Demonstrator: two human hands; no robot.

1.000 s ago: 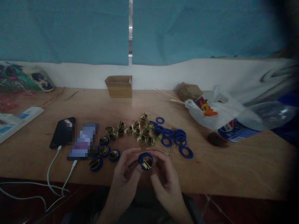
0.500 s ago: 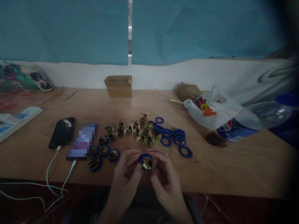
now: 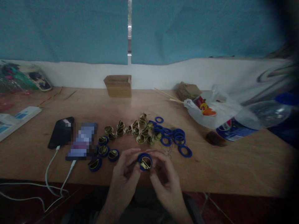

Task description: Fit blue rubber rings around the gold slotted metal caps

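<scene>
Between my fingertips, near the table's front edge, is a round gold-coloured metal piece with a blue ring (image 3: 145, 161) around it. My left hand (image 3: 126, 177) grips its left side and my right hand (image 3: 164, 177) its right side. Beyond my hands lie several gold metal pieces (image 3: 140, 139) with bars across them. To their right is a heap of blue rings (image 3: 179, 137), one ring (image 3: 185, 151) lying apart. Left of my left hand sit several gold pieces set in blue rings (image 3: 113, 155).
Two phones, one black (image 3: 61, 132) and one with a lit screen (image 3: 81, 141), lie left with white cables. A power strip (image 3: 21, 119) is further left. An open cardboard box (image 3: 119, 87) stands behind; a plastic bag (image 3: 221, 109) and a bottle (image 3: 238, 127) lie right.
The ringed piece in my fingers has shifted very slightly left. Both hands keep their hold, nearly unmoved.
</scene>
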